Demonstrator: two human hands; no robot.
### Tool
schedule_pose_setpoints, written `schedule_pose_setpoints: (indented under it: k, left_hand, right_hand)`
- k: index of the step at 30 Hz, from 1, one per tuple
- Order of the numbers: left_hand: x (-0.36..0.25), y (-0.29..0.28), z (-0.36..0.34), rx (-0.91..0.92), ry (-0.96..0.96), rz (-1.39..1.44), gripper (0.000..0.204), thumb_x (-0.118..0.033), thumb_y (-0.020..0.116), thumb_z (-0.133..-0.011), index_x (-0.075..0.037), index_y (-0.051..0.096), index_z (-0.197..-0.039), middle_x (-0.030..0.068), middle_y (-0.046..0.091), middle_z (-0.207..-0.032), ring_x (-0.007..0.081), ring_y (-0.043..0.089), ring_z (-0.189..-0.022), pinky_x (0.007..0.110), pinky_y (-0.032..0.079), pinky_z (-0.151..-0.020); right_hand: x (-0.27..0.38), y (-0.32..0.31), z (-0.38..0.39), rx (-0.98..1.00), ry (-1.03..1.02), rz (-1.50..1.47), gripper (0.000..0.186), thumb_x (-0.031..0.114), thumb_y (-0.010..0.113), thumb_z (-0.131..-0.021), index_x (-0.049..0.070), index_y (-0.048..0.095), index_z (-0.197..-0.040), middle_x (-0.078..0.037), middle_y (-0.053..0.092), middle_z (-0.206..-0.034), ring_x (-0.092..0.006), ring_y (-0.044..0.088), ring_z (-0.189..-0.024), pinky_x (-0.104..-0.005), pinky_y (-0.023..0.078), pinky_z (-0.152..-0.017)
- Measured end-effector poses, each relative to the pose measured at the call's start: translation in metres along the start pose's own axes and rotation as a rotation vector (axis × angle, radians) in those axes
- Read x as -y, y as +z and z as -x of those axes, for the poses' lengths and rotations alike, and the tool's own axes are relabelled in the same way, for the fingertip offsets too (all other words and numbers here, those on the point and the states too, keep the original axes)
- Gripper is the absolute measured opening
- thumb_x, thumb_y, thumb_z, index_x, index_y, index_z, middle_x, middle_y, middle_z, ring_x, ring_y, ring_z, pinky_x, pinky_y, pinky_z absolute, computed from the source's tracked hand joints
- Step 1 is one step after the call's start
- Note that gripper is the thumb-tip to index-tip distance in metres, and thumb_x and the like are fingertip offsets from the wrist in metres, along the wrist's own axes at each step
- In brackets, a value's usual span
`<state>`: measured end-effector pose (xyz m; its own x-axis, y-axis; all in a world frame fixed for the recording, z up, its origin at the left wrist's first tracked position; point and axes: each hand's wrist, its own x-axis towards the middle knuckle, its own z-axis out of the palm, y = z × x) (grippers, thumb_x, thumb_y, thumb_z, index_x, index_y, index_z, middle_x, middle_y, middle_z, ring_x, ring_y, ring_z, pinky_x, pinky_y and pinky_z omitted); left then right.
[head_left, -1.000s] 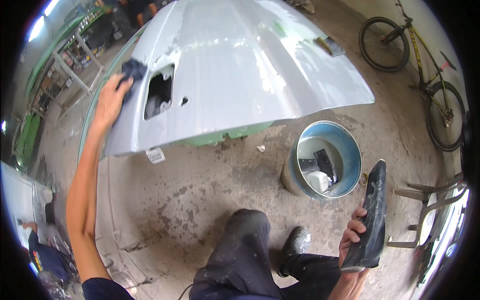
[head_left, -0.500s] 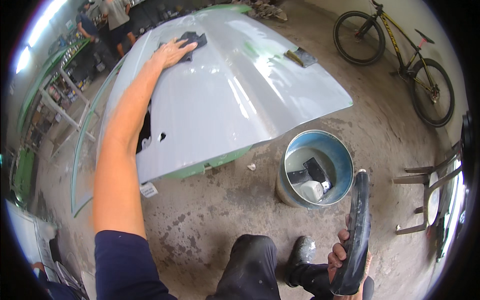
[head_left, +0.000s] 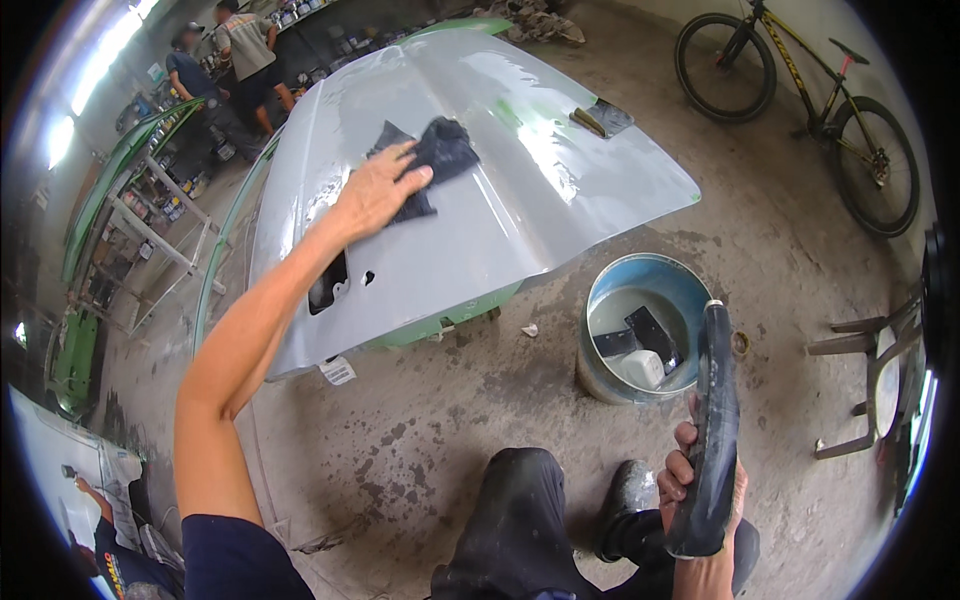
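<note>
Workshop with stained concrete floor (head_left: 420, 430). Left hand (head_left: 375, 190) flat on dark cloth (head_left: 430, 160) atop grey panel (head_left: 480, 210). Right hand (head_left: 700, 480) clenched around black sanding block (head_left: 712, 430).

Left hand (head_left: 375, 192) flat on dark rag (head_left: 432, 160) atop grey panel (head_left: 520, 200); right hand (head_left: 700, 480) grips black sanding block (head_left: 712, 430).

The left hand (head_left: 375, 190) covers part of the dark cloth (head_left: 430, 160); what sits in the blue bucket (head_left: 640, 290) is perhaps sanding blocks.
</note>
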<state>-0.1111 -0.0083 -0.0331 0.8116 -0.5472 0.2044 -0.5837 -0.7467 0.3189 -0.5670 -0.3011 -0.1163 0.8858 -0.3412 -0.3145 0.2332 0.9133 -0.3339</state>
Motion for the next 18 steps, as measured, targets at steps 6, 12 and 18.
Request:
schedule_pose_setpoints:
  k: [6,12,18]
  left_hand:
    - [-0.063,-0.002,0.09,0.093,0.101,-0.037,0.077,-0.052,0.058,-0.109,-0.001,0.044,-0.165,0.027,0.041,-0.17,0.0386,0.055,-0.149,0.046,0.04,-0.126]
    - [-0.086,-0.013,0.162,-0.005,0.198,0.024,0.055,-0.04,0.062,-0.111,0.007,0.07,-0.138,0.0211,0.058,-0.159,0.0408,0.046,-0.155,0.055,0.039,-0.126]
    - [-0.063,-0.028,0.224,-0.115,0.405,-0.07,0.037,-0.013,0.074,-0.095,-0.002,0.076,-0.13,0.0307,0.064,-0.145,0.0485,0.06,-0.14,0.055,0.051,-0.115]
  right_hand:
    - [-0.004,0.001,0.004,-0.026,0.056,-0.045,0.074,0.039,0.068,-0.104,0.004,0.044,-0.164,-0.017,0.076,-0.118,-0.022,0.065,-0.069,-0.0338,0.049,-0.057]
    - [-0.008,0.008,0.014,-0.065,0.049,-0.038,0.068,0.036,0.062,-0.106,0.003,0.045,-0.162,-0.016,0.073,-0.118,-0.0212,0.065,-0.07,-0.0333,0.049,-0.057]
    - [-0.01,0.012,0.017,-0.098,0.046,-0.005,0.061,0.033,0.059,-0.108,0.002,0.047,-0.159,-0.014,0.07,-0.115,-0.0207,0.063,-0.07,-0.0334,0.049,-0.058]
